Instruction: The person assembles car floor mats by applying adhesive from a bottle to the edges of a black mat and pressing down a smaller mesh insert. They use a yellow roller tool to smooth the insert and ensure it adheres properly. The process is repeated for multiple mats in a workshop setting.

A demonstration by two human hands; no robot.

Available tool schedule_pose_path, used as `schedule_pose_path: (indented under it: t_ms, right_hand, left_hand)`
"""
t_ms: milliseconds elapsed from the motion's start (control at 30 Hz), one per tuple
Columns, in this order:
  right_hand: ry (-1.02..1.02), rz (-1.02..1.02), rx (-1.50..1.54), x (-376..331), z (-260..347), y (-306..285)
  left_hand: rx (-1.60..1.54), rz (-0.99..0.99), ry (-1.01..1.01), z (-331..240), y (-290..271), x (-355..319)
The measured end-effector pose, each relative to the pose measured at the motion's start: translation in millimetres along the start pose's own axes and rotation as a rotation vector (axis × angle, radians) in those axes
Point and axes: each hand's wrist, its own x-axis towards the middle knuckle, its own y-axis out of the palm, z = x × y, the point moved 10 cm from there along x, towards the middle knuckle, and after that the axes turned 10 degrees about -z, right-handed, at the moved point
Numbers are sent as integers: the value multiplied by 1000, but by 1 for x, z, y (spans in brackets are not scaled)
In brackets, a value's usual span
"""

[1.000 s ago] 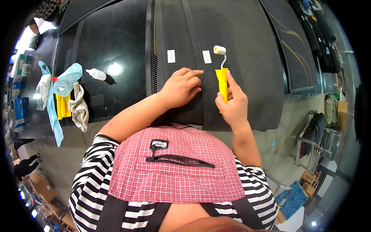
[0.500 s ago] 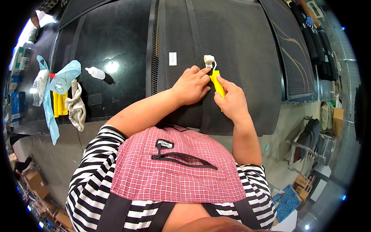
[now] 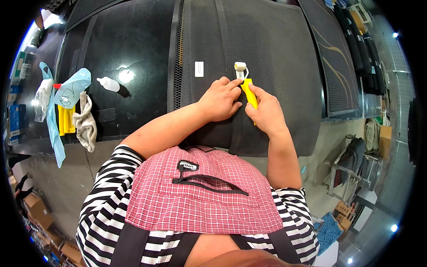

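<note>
My right hand (image 3: 268, 110) is wrapped round the yellow handle of a small hand roller (image 3: 250, 91). The roller's white head rests at the far end of a small white label (image 3: 240, 74) on a dark ribbed mat (image 3: 275, 53). My left hand (image 3: 220, 99) lies on the mat just left of the handle. Its index finger reaches to the near edge of that label, while the thumb is held apart and the other fingers bend. Farther left on the mat is a second white label (image 3: 199, 69).
Left on the black table (image 3: 142, 49) are a white squeeze bottle (image 3: 109, 83), a light blue plastic bag (image 3: 74, 89), a yellow item (image 3: 66, 120) and a crumpled beige cloth (image 3: 86, 124). A patterned mat (image 3: 333, 58) lies to the right, with dark rolls (image 3: 362, 49) beyond it.
The roller head has moved slightly away from me, and more of the label shows below it. My left hand stays nearly in place. The whole view has shifted a little.
</note>
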Motion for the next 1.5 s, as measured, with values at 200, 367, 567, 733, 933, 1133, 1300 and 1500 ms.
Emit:
schedule_pose_path:
  t_ms: [200,367,567,733,933,1133,1300,1500]
  right_hand:
    - [-4,-3,-14,4,-1,1]
    - [-14,-1,-2,5,0,0]
    - [-29,-18,-12,4,1,2]
    - [-44,-24,-1,7,-2,2]
    - [125,-155,649,-5,-29,-18]
    - [129,-161,557,-37,-46,-18]
    - [143,-163,538,-54,-50,-11]
    - [29,-185,286,-53,-29,-17]
  left_hand:
    - [25,47,0,1,4,-1]
    - [41,70,-6,1,5,-2]
    - [37,65,-9,1,4,-3]
    - [25,55,-16,4,4,-2]
    - [-35,3,-16,2,-2,-1]
    - [-79,43,-72,10,-2,9]
    - [-760,-1,-558,71,3,30]
    - [-261,138,-292,70,-11,63]
